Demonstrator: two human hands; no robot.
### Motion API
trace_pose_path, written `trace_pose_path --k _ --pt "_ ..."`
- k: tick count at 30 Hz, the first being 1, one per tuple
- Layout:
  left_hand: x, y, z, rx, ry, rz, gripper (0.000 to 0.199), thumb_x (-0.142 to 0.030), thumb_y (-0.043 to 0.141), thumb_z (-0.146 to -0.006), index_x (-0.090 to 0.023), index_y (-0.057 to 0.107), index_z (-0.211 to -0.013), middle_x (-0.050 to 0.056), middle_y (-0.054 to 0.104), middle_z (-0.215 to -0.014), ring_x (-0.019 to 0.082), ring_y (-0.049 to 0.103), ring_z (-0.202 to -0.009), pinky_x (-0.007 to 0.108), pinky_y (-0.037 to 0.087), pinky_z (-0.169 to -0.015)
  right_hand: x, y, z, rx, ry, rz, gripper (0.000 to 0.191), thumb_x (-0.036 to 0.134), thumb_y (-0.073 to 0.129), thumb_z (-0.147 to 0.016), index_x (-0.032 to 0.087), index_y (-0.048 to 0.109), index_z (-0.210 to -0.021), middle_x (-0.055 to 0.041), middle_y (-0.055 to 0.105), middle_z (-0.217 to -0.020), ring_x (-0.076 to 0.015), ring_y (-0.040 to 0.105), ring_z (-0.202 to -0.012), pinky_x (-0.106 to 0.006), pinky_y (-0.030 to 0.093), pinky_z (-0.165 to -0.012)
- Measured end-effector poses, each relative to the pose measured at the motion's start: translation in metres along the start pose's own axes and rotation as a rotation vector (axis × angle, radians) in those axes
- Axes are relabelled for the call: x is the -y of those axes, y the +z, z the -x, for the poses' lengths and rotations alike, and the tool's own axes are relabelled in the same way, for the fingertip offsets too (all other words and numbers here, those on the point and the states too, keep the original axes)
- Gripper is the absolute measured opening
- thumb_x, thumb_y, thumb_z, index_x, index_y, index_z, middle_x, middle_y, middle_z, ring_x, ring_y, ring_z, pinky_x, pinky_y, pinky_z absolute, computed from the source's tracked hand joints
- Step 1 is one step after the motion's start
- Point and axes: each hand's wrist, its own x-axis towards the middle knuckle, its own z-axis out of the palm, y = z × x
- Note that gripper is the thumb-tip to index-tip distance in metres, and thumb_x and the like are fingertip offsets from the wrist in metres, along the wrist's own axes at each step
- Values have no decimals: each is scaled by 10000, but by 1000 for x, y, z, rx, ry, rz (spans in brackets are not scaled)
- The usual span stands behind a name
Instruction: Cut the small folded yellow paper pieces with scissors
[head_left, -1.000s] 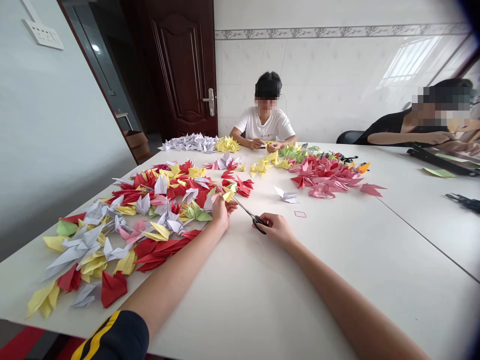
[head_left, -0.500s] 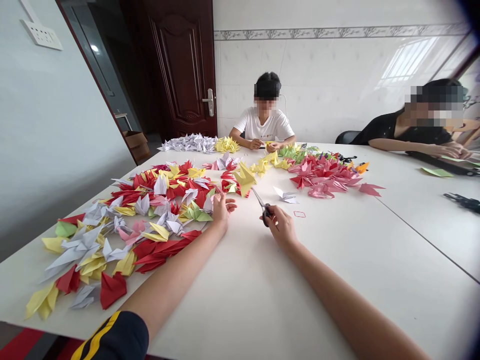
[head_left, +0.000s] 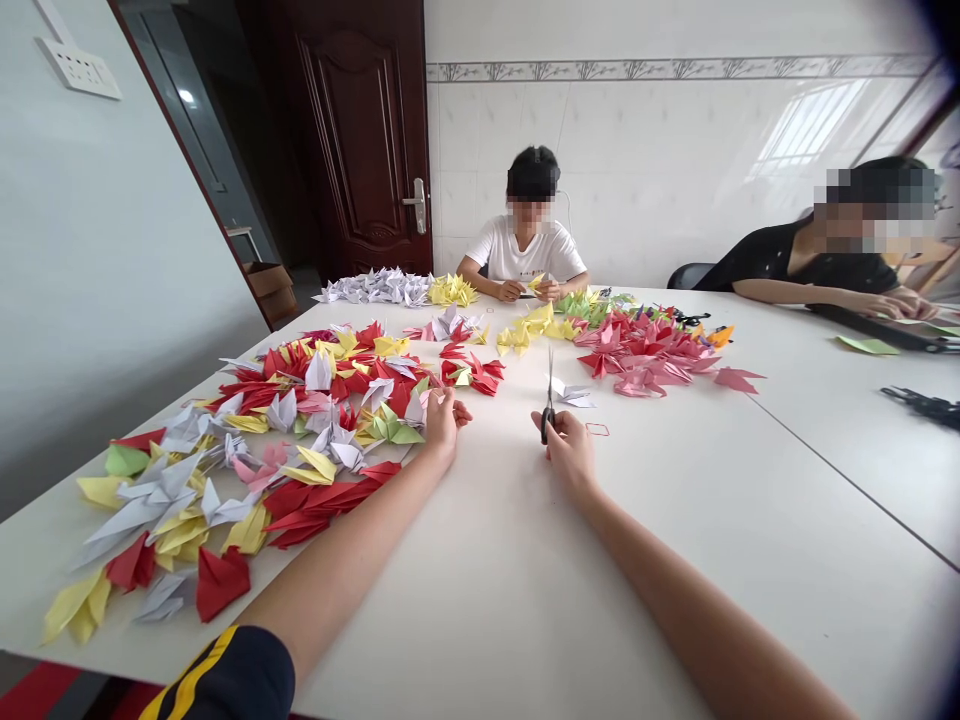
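Observation:
My right hand (head_left: 574,455) is closed around dark-handled scissors (head_left: 550,412), their blades pointing away over the white table. Just beyond the scissors, a white folded paper crane (head_left: 575,395) lies on the table. My left hand (head_left: 444,425) hovers at the right edge of a mixed pile of paper cranes (head_left: 322,420), in red, yellow, white, pink and green. Its fingers are loosely bent and apart, with nothing visible in them. A small group of red cranes (head_left: 474,374) lies just past its fingertips.
Yellow cranes (head_left: 534,328) lie farther back, and pink cranes (head_left: 649,350) to the right. White cranes (head_left: 379,287) are heaped at the far edge. One person (head_left: 525,250) sits opposite holding yellow paper; another (head_left: 806,255) works at the right. A black object (head_left: 926,405) lies near the right edge.
The yellow crane that was in front of my left hand is gone from there; more yellow now shows among the yellow cranes behind. The scissors have swung from pointing left to pointing straight away.

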Motion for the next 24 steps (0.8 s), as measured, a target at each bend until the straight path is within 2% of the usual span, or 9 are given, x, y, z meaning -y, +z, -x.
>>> trace_pose_path --k 5,8,12,15,19,22,24 --pt "2 0 -2 8 -4 -9 347 -495 628 -791 -219 441 -890 -59 539 -602 91 552 -510 202 429 -545 0 3 5 151 -53 -16 445 624 628 -778 210 497 -676 11 527 -596 -120 399 -515 -254 288 -471" --pt "4 -1 -1 30 11 -48 351 -487 638 -764 -220 452 -895 -63 538 -599 91 539 -504 205 418 -539 -1 3 6 190 -51 16 450 619 637 -774 210 489 -660 18 505 -571 -115 381 -507 -250 283 -470" --pt "4 -1 3 145 72 -227 289 -456 629 -754 -214 504 -851 -90 429 -510 77 410 -439 199 304 -477 -2 3 7 213 -72 43 454 609 657 -761 208 485 -638 33 453 -532 -107 344 -488 -249 260 -462" --pt "-5 2 7 261 94 -407 279 -458 636 -747 -194 548 -758 -88 365 -482 68 327 -432 217 236 -475 0 2 8 232 -93 25 437 596 656 -768 202 512 -645 39 438 -535 -103 331 -492 -249 260 -471" --pt "-37 4 8 400 105 -614 331 -497 655 -736 -168 612 -743 -59 435 -521 70 341 -469 229 240 -502 2 0 10 244 -105 4 439 598 653 -767 198 519 -647 41 429 -540 -98 310 -492 -250 244 -471" --pt "-76 -5 2 488 121 -789 356 -505 683 -727 -160 668 -813 -17 559 -623 91 441 -533 228 310 -542 2 0 10 261 -99 -3 432 597 647 -768 197 531 -656 38 429 -544 -99 307 -494 -250 231 -470" --pt "-108 -18 -8 560 174 -940 356 -492 690 -738 -165 700 -880 23 642 -736 122 526 -612 238 368 -585 1 1 10 249 -111 -6 431 598 650 -765 196 535 -657 36 425 -546 -103 310 -502 -250 234 -474"
